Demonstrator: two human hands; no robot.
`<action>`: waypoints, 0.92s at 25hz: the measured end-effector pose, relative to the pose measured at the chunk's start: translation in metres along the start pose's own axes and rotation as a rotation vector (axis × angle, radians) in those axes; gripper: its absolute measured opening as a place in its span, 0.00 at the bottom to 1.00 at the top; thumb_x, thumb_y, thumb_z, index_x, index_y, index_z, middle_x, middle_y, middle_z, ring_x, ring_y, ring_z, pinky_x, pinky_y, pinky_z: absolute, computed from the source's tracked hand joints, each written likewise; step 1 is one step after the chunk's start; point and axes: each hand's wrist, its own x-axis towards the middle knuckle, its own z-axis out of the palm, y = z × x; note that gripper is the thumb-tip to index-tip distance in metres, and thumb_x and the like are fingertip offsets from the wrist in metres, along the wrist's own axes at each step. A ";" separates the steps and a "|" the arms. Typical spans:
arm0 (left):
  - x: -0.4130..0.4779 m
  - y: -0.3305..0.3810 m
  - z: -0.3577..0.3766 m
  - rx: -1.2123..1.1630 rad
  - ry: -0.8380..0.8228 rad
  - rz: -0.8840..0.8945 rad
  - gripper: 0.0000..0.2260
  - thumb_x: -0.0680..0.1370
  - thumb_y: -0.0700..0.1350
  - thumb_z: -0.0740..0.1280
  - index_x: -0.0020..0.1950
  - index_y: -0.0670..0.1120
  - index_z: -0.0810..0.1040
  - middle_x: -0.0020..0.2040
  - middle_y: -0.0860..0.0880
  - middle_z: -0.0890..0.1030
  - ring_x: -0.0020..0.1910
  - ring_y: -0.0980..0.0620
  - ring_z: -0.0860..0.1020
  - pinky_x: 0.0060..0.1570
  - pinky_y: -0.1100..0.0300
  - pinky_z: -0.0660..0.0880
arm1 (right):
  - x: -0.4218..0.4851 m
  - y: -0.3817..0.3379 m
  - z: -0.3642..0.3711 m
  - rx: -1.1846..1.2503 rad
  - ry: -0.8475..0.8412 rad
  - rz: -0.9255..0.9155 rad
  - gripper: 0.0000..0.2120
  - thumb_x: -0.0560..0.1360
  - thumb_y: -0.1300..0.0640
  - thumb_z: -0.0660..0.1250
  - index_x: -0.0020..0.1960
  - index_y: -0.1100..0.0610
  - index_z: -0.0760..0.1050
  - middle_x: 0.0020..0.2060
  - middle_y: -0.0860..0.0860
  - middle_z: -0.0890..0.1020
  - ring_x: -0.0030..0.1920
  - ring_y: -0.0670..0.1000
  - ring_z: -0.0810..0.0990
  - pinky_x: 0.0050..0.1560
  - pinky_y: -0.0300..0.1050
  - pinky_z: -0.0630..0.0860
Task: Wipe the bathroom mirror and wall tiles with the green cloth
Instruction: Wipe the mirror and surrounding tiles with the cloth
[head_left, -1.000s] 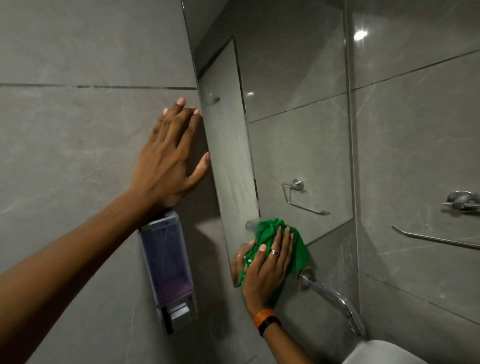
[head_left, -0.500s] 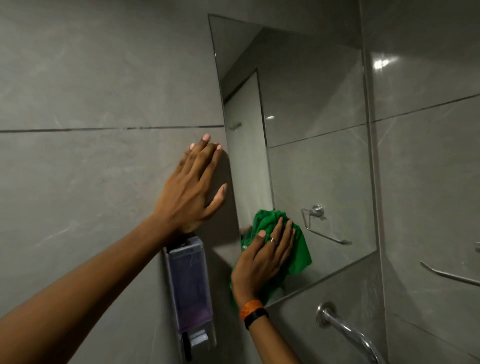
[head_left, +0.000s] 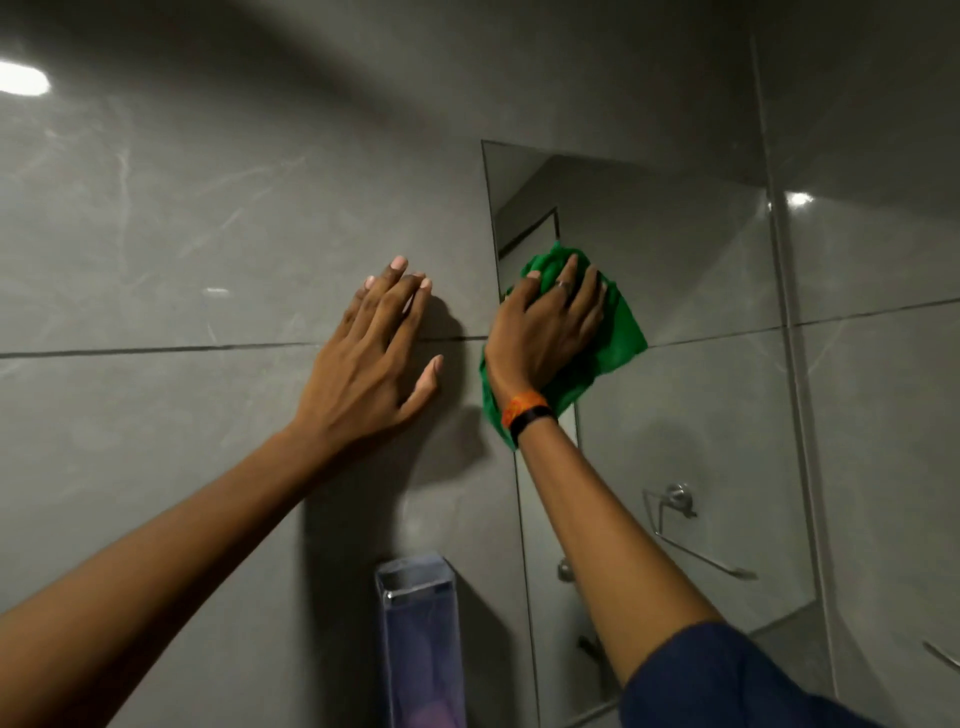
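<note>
one dark blue sleeve (head_left: 727, 680) at the nearest edge, on the right arm. two bare forearms reach up to the wall. one soap dispenser (head_left: 421, 639), clear with purple inside, hangs on the tiles just left of the mirror's lower part. one mirror (head_left: 691, 415) is the landmark: frameless, fixed on the grey wall tiles (head_left: 182, 249). right hand (head_left: 545, 332) lies on the mirror's upper left area, palm flat, fingers spread, pressing one green cloth (head_left: 618, 332) onto the glass; it pins the cloth under the palm more than it grips it. the cloth is bunched, sticks out above, right of and below the hand, and its lower left edge overlaps the mirror's left edge. one ring on a right finger, two wrist bands (head_left: 527, 408), one orange and one black. left hand (head_left: 374, 364) is just left of the mirror, flat on the tiles, fingers wide, holding nothing, across one dark grout line. one chrome towel ring (head_left: 675, 499) shows as a reflection in the mirror's lower right. one bright light spot on the tiles far left of the mirror, one more right of it.
</note>
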 end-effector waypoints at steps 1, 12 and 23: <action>0.006 -0.006 -0.002 0.008 0.010 -0.003 0.32 0.82 0.55 0.55 0.78 0.33 0.63 0.78 0.32 0.66 0.80 0.36 0.59 0.80 0.43 0.55 | 0.014 -0.012 0.006 0.001 -0.019 -0.019 0.26 0.85 0.52 0.59 0.79 0.60 0.63 0.81 0.58 0.63 0.82 0.58 0.56 0.83 0.53 0.48; 0.036 -0.058 -0.035 0.177 -0.008 -0.097 0.33 0.82 0.56 0.53 0.78 0.32 0.64 0.77 0.32 0.67 0.80 0.36 0.60 0.80 0.42 0.55 | 0.097 -0.092 0.046 0.160 -0.126 -0.221 0.22 0.81 0.58 0.65 0.75 0.59 0.70 0.77 0.56 0.69 0.80 0.56 0.61 0.82 0.52 0.53; -0.012 -0.089 -0.107 0.382 -0.159 -0.247 0.33 0.82 0.57 0.51 0.78 0.33 0.64 0.76 0.32 0.68 0.80 0.35 0.61 0.80 0.41 0.56 | 0.001 -0.133 0.035 0.162 -0.271 -1.143 0.27 0.73 0.67 0.68 0.72 0.59 0.74 0.73 0.61 0.74 0.75 0.64 0.71 0.77 0.64 0.67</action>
